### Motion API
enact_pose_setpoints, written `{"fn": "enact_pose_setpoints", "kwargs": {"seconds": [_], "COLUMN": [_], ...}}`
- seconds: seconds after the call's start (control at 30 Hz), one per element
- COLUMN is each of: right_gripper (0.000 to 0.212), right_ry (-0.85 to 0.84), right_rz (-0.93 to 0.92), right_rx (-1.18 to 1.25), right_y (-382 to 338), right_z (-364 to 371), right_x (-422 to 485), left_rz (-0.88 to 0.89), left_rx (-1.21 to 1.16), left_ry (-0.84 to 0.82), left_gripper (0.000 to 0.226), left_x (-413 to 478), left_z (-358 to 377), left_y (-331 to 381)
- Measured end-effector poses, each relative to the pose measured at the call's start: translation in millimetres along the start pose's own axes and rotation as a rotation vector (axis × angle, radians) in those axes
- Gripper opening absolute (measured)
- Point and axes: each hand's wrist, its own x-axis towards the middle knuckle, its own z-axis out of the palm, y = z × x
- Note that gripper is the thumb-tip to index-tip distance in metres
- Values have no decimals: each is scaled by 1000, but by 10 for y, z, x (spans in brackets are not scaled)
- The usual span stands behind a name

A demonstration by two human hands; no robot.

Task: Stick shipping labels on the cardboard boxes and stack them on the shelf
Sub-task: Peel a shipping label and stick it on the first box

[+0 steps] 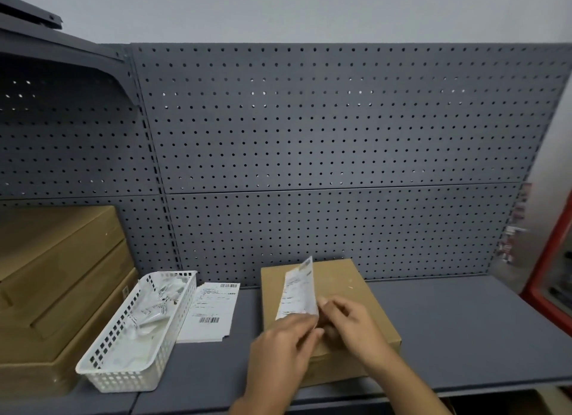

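A flat brown cardboard box [346, 284] lies on the grey shelf [464, 328], near its middle. Above the box I hold a white shipping label [298, 291] upright, its lower edge pinched between both hands. My left hand [278, 349] grips the label's lower left corner. My right hand [346, 318] pinches the lower right edge, fingers bent over the box top. A pile of further shipping labels [210, 312] lies flat on the shelf, left of the box.
A white plastic basket [102, 374] with crumpled backing paper stands left of the label pile. Stacked cardboard boxes [55, 278] fill the far left. A grey pegboard [309, 142] forms the back wall. A red frame [548, 269] stands at the right edge.
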Motion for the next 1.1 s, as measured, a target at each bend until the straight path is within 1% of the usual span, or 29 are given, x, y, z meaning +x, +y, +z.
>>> {"fn": "enact_pose_setpoints", "kwargs": {"seconds": [0.03,0.07,0.17,0.2,0.27,0.33,0.43,0.57,0.67,0.73,0.87,1.1], "right_gripper": [28,22,19,17,16,16,18,30,18,15,30,40], "right_ry": [-17,-28,-41,-40,-39,-54,-66,-98,-120,-127,-124,-158], "right_rz": [5,6,-24,-43,-64,-59,-40,-25,-31,-42,-30,0], "right_rx": [27,50,55,49,53,75,150,183,165,143,154,179], "right_y": [23,42,53,51,38,54,96,149,157,164,129,127], "right_z": [-25,-47,-53,-41,-9,0,-19,-35,-41,-34,-27,-70], "right_x": [1,3,13,17,17,21,46,92,94,95,79,76], "left_rz": [-37,-75,-242,-306,-413,-456,-444,-412,-434,-456,-488,-500], "left_rx": [-65,-145,-410,-481,-595,-670,-697,-712,-767,-784,-818,-829], "left_ry": [-10,-15,5,10,-16,-45,-17,-14,-6,-4,-11,-63], "left_gripper": [29,30,18,20,32,36,27,21,20,21,23,26], "left_x": [-12,-10,62,98,154,181,154,93,90,94,120,124], "left_z": [39,64,60,44,7,-9,-22,-16,-16,-20,-15,18], "left_y": [12,18,33,31,22,24,68,120,146,154,135,119]}}
